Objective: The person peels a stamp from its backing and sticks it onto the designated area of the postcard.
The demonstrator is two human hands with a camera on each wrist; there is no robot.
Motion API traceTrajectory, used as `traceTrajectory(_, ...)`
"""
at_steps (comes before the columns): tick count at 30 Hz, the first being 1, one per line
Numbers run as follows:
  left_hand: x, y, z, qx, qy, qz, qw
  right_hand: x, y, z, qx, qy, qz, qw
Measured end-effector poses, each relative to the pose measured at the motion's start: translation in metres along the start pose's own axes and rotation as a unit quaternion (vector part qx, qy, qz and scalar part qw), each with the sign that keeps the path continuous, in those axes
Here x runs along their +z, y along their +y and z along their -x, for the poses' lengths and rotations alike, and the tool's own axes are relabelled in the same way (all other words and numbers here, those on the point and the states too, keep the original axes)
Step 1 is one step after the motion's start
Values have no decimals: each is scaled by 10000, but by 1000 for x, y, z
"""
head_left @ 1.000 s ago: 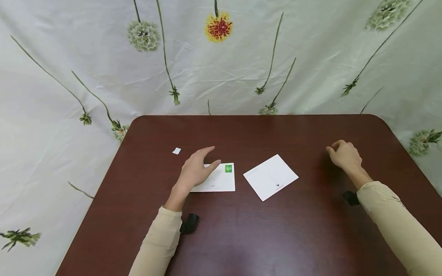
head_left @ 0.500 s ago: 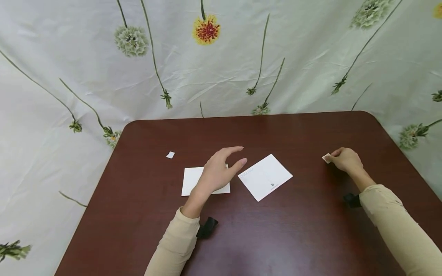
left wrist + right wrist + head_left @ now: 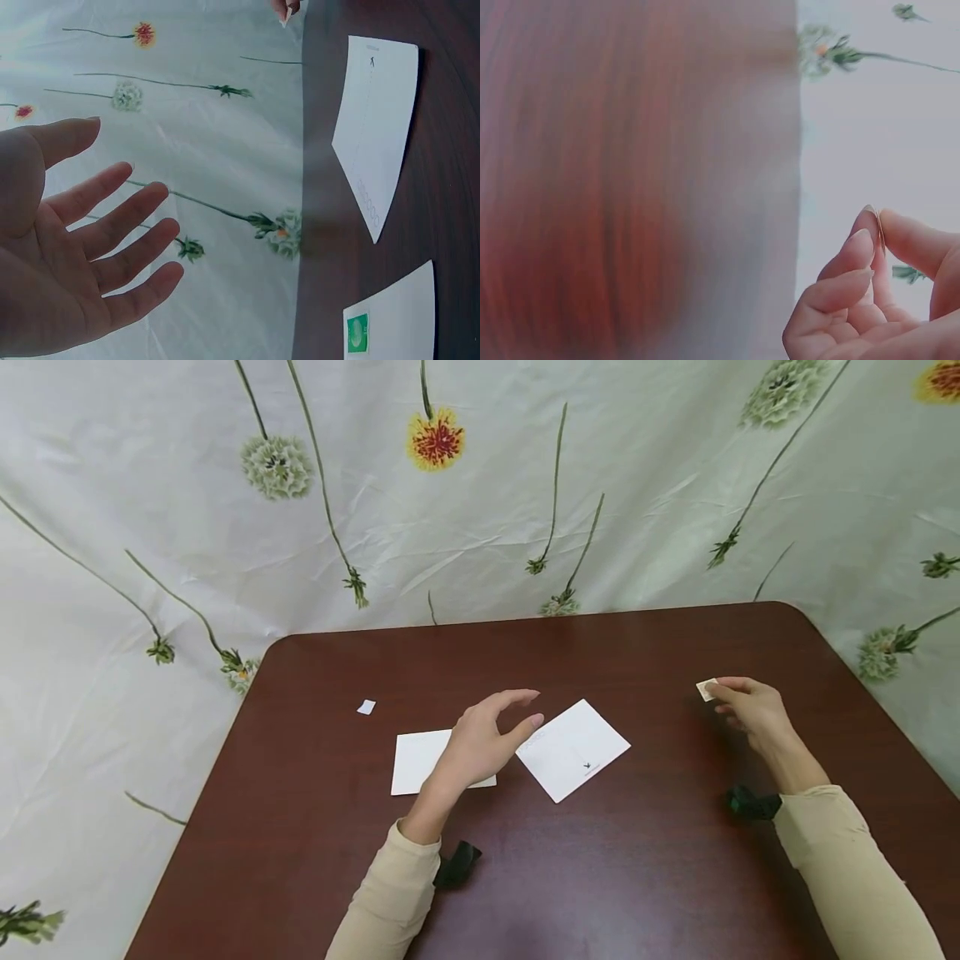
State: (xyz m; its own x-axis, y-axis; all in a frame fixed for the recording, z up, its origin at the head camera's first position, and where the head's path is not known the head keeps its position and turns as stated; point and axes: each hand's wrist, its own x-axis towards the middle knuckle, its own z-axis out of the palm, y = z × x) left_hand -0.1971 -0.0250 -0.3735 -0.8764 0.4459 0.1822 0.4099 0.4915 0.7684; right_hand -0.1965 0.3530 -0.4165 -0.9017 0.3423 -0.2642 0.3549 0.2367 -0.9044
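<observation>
In the head view my right hand [image 3: 759, 717] pinches a small pale square stamp [image 3: 706, 690] between thumb and fingertips, above the table's right side. Only a thin edge of the stamp [image 3: 881, 232] shows in the right wrist view. My left hand [image 3: 478, 747] hovers over one white postcard [image 3: 416, 763], fingers spread and nothing in them, partly covering that card. A green stamp [image 3: 358, 334] sits on this card's corner in the left wrist view. Just right of the left hand lies a second postcard [image 3: 576, 752], turned at an angle, with a small dark print.
A small white paper piece [image 3: 366, 707] lies behind the left postcard. The dark red-brown table [image 3: 615, 868] has rounded far corners. Behind it hangs a pale flowered cloth [image 3: 480, 543].
The stamp has come into view in my right hand's pinch and is now lifted and tilted. My left hand has shifted right across the left postcard, covering its green stamp in the head view.
</observation>
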Motion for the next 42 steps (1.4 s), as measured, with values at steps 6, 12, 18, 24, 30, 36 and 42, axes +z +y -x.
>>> traceTrajectory(6, 2, 5, -1, 97, 32, 316, 9994, 14, -15, 8, 52, -688, -1340, 9886)
traceTrajectory(12, 6, 10, -2, 119, 98, 616, 9980, 37, -35, 16, -48, -1018, -1453, 9841)
traceTrajectory(18, 10, 10, -5, 62, 196, 988, 9949, 68, -57, 25, -312, -1303, -1012, 9858)
traceTrajectory(24, 9, 8, -7, -25, 329, 1000, 9944, 100, -77, 37, -625, -1592, -759, 9823)
traceTrajectory(30, 7, 5, -9, -206, 586, 937, 9937, 128, -92, 52, -968, -1913, -710, 9742)
traceTrajectory(36, 2, 4, -10, -473, 770, 987, 9910, 148, -103, 64, -1150, -2208, -628, 9665)
traceTrajectory(42, -5, 1, -9, -490, 863, 1236, 9874, 160, -107, 71, -1326, -2287, -648, 9622)
